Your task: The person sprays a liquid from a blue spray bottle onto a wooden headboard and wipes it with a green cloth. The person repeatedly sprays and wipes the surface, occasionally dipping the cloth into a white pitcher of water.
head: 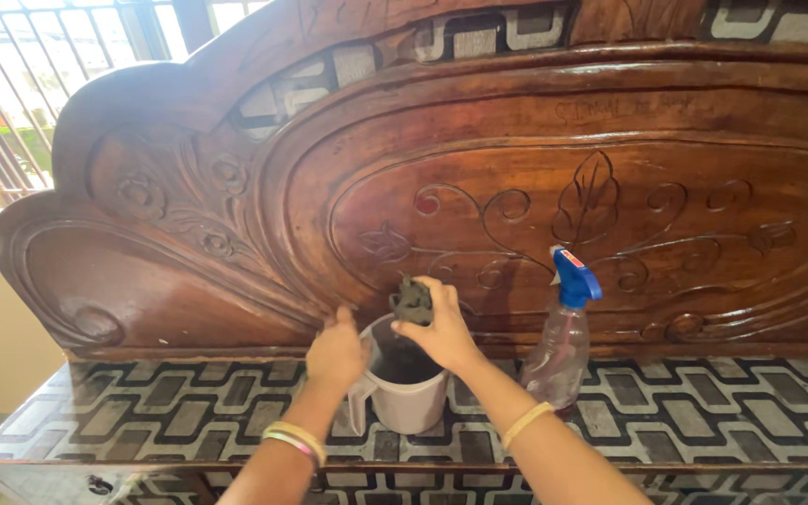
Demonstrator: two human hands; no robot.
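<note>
Carved dark wood fills the far half of the view: a large headboard (535,187) with scrolls and a leaf motif, rising behind a glossy ledge (703,411) patterned in black, grey and white blocks.

At the centre, the right hand (441,327) is closed around a dark, crumpled cloth (411,301), bunched tightly between fingers and thumb. It is held just above the open mouth of a pale plastic jug (404,393), probably so that any drips fall back inside. The jug stands upright on the ledge, near the front edge, with its handle turned to the left.

The left hand (337,351) is curled over the jug's left rim, apparently steadying it so it does not tip; how firmly it grips cannot be told from this angle. Both wrists wear thin bangles.

Just right of the jug, close to the right forearm, stands a clear spray bottle (558,351) with a blue trigger head, upright and within easy reach. It seems nearly empty.

At far left, a window with metal bars (11,103) lets in bright daylight, and a pale wall runs below it.
</note>
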